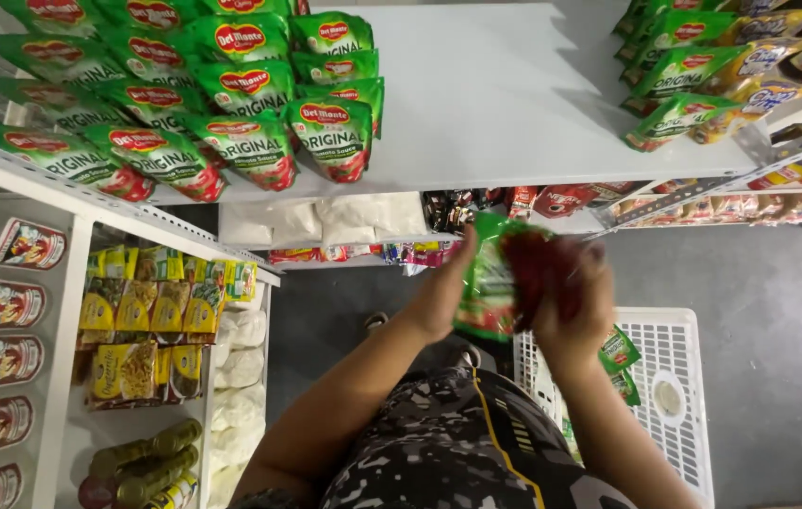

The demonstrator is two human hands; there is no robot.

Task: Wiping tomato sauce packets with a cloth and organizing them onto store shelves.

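Both my hands hold a green and red sauce pouch [505, 283] in front of me, blurred by motion. My left hand [443, 287] grips its left edge and my right hand [575, 306] grips its right side. Above, a white shelf [514, 104] carries rows of the same green and red pouches [260, 94] on its left half, with bare white surface to their right. Below my right hand, a white plastic crate [674, 377] on the floor holds more small green pouches [620, 353].
More green pouches [684, 66] lie at the shelf's far right. A side rack at left holds yellow packets [151, 311], white bags [241, 363] and bottles [142, 462]. White bags [363, 217] sit on the lower shelf. The floor [778, 283] is grey.
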